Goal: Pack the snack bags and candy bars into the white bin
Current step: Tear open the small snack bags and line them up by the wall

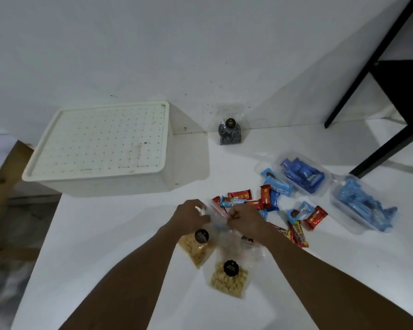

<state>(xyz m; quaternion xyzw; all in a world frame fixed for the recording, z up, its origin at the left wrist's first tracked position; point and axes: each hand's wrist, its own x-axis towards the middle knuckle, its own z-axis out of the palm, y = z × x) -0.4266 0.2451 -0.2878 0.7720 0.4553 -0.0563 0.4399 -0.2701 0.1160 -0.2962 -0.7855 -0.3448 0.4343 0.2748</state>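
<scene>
My left hand (191, 216) and right hand (242, 219) pinch a clear zip bag (214, 214) | lidded white bin (100, 148) at 10 o'clock | candy bars (255, 201) crowd 2 o'clock

Both forearms are bare to the frame's lower edge. The left hand (191, 216) and right hand (242, 219) wear no gloves.

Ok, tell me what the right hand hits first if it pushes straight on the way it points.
The right hand points toward the left hand, both gripping a clear bag between them. It would likely meet that bag first, then the left hand, though depth is hard to judge.
</scene>
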